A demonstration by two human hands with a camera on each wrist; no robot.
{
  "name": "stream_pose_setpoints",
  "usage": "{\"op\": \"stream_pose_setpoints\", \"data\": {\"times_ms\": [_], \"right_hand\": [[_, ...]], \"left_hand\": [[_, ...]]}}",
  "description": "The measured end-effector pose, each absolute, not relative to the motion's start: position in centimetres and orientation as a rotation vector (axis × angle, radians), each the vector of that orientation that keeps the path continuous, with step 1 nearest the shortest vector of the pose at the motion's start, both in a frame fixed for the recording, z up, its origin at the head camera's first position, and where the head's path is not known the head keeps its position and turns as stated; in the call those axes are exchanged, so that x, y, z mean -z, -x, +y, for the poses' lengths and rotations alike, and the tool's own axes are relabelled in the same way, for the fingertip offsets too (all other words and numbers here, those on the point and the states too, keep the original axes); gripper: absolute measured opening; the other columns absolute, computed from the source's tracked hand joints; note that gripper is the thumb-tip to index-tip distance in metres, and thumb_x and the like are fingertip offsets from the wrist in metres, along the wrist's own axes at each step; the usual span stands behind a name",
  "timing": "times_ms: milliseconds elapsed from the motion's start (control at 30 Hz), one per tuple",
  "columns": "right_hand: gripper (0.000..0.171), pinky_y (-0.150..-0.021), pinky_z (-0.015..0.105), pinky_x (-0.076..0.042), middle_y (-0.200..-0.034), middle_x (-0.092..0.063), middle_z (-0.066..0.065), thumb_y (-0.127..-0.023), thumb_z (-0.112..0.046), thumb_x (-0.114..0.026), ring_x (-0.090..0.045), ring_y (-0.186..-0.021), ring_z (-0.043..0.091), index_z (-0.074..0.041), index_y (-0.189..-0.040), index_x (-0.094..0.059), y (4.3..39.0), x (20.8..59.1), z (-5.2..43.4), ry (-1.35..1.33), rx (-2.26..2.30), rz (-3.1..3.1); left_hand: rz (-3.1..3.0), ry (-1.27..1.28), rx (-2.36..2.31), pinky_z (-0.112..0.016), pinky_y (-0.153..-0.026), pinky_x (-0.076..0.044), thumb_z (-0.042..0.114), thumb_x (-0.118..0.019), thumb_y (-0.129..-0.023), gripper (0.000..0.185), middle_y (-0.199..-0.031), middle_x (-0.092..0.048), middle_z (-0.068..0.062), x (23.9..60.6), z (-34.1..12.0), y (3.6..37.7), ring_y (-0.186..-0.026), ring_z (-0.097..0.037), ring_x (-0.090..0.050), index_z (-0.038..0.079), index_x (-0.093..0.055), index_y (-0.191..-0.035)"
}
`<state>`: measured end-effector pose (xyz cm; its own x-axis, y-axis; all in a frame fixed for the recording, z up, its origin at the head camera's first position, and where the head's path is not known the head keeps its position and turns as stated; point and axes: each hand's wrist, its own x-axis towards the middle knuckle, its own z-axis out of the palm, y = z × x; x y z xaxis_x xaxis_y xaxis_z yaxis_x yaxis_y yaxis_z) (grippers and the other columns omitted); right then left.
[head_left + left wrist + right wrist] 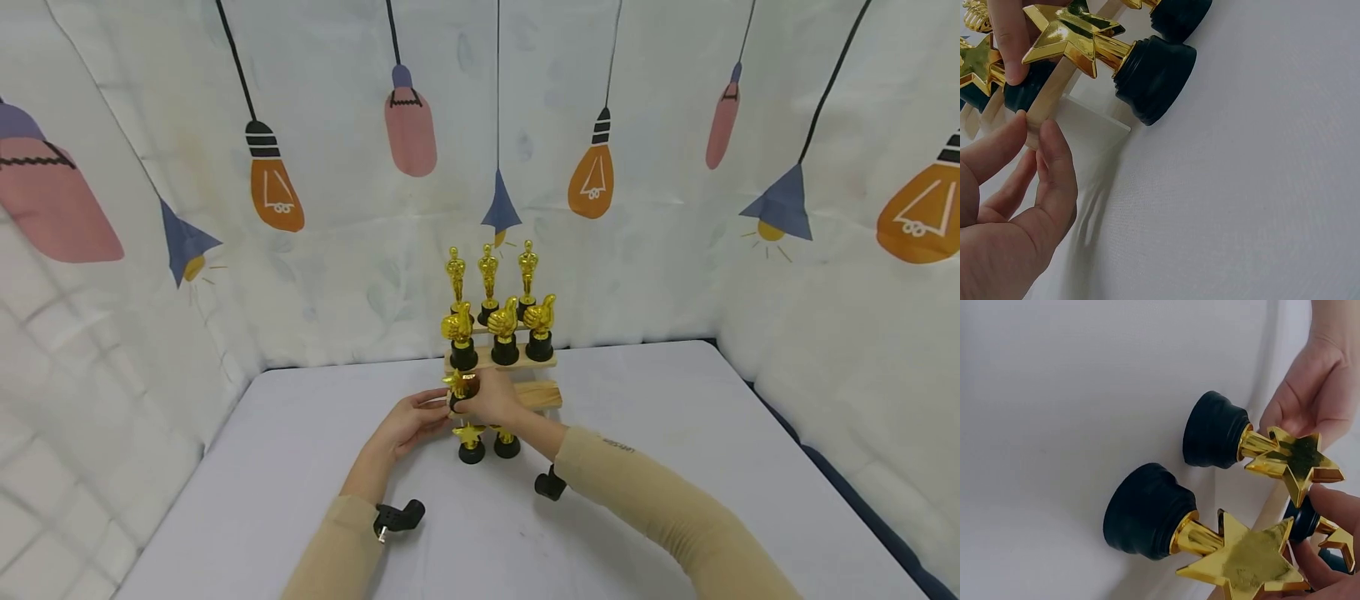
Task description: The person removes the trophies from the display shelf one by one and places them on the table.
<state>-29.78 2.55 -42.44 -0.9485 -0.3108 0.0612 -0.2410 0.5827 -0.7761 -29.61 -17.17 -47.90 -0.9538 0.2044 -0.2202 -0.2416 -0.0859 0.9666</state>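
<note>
Your right hand (491, 398) grips a star trophy (461, 385) over the wooden stand (542, 395); your left hand (408, 423) pinches its lowest shelf edge, steadying it.

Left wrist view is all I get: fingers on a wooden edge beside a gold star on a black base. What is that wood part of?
Observer: It belongs to a stepped wooden stand on the far side of the table, which the head view shows.
Visitor: Is anything on it?
Observer: Three gold thumbs-up trophies are on the middle step and three gold figure trophies on the top one.
Visitor: And the other grip?
Observer: The right-hand grip holds a small star trophy at the lowest step.
</note>
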Motion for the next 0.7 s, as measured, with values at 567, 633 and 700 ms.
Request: {"op": "stream_pose_setpoints", "data": {"times_ms": [567,633,700], "right_hand": [[0.041,-0.074,0.035,-0.057,-0.098,-0.069,0.008,-0.084,-0.023,-0.087,-0.063,-0.086,0.021,0.001,-0.111,-0.068,30.0,41.3,5.5,0.294,1.223,2.762],[0.043,-0.074,0.034,-0.057,-0.099,-0.068,0.008,-0.084,-0.025,-0.087,-0.063,-0.087,0.02,0.001,-0.113,-0.068,29.8,41.3,5.9,0.283,1.196,2.77],[0.044,-0.073,0.034,-0.057,-0.1,-0.068,0.008,-0.084,-0.024,-0.087,-0.063,-0.087,0.02,0.001,-0.115,-0.067,29.6,41.3,6.2,0.3,1.185,2.781]], "left_hand": [[1.885,0.028,-2.119,-0.031,-0.089,-0.057,-0.002,-0.064,-0.1,0.052,-0.138,-0.057,-0.025,47.7,-17.1,29.5,-0.105,-0.021,-0.067,-0.006,-0.046,-0.149],[1.872,0.031,-2.119,-0.031,-0.088,-0.058,-0.003,-0.063,-0.1,0.052,-0.138,-0.057,-0.025,47.8,-17.2,29.5,-0.106,-0.021,-0.067,-0.007,-0.045,-0.149],[1.86,0.041,-2.13,-0.032,-0.089,-0.058,-0.003,-0.063,-0.1,0.052,-0.138,-0.057,-0.025,47.8,-17.2,29.5,-0.106,-0.022,-0.067,-0.006,-0.045,-0.149]]}}
